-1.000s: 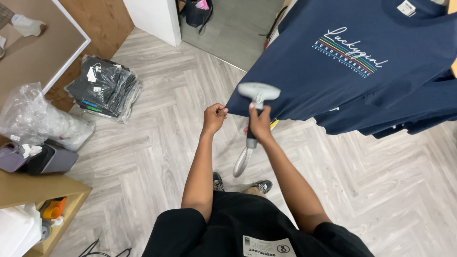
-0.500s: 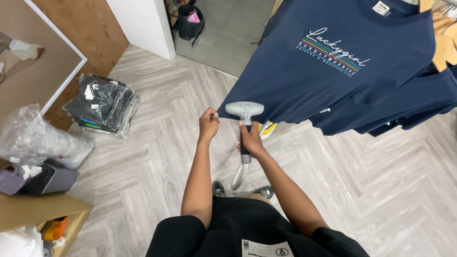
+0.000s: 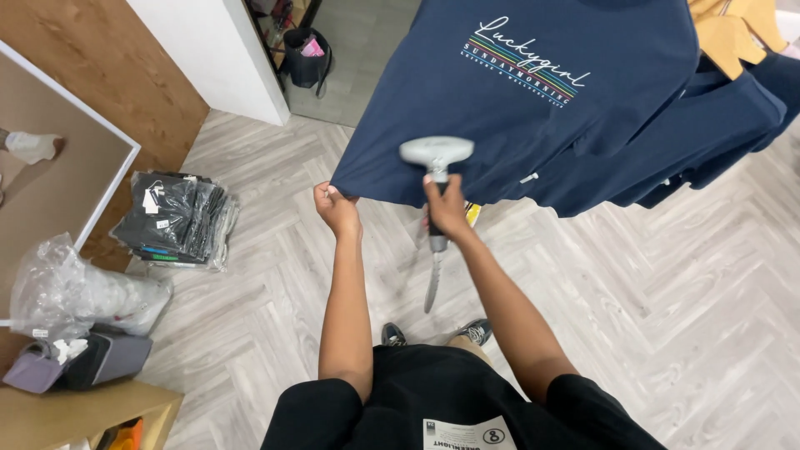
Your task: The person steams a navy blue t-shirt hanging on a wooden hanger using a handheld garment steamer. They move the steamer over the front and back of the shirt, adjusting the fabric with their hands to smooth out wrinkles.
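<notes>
1. Covering the whole room was a pale grey wood-look floor (image 3: 667, 333) laid in a herringbone pattern; at far left stood a brown wooden wall panel (image 3: 108, 75) with a white-framed board (image 3: 50, 167) leaning against it.
2. Low left: a crumpled clear plastic bag (image 3: 75, 287) and a small grey and lilac case (image 3: 75, 360) sat on a light wooden shelf top (image 3: 83, 412).
3. Left of centre, on the floor: a stack of folded dark garments in clear sleeves (image 3: 175, 221), lying just beside the board.
4. Top centre: a white wall corner (image 3: 217, 50), and behind it a dark bucket-like bin (image 3: 304, 58) on a grey floor area.
5. Left hand (image 3: 337, 208): closed in a pinch on the lower left hem corner of the navy T-shirt (image 3: 533, 125), pulling the cloth taut.
6. Navy T-shirt: hung in the upper centre and right, front facing the camera, with white script and multicoloured stripes on the chest; the fabric looked smooth.
7. Right hand (image 3: 446, 208): wrapped shut around the handle of a garment steamer (image 3: 436, 154), whose grey T-shaped head lay against the shirt near its hem; a hose trailed down from the handle.
8. Far right: more navy garments (image 3: 733, 117) and a mustard-yellow one (image 3: 733, 33) hung behind the shirt.
</notes>
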